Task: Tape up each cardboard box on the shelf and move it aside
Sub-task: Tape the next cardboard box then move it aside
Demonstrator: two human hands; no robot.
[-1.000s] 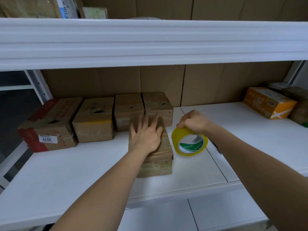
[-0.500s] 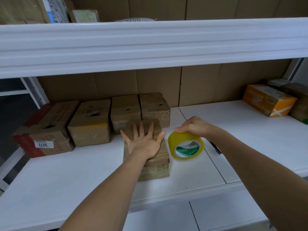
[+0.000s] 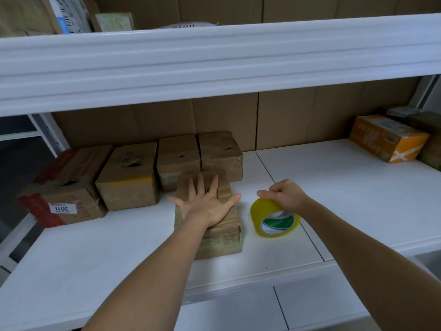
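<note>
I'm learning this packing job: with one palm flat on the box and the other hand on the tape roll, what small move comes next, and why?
Probably bring the yellow tape roll over to the box: the left hand lies flat on it, and the right hand grips the roll beside it.

yellow tape roll (image 3: pixel 274 217), green-white core; brown boxes (image 3: pixel 128 180); white shelf (image 3: pixel 334 187).

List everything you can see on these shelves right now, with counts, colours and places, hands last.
Front box: 1, brown, front centre of shelf, under the left palm.
Row boxes: 4, brown, along the back left; the leftmost has red tape and a white label.
Tape roll: 1, yellow, right of the front box.
Orange box: 1, far right back.
Upper-shelf parcels: several, top left.
Left hand: flat, fingers spread on the front box.
Right hand: grips the tape roll's top.
</note>
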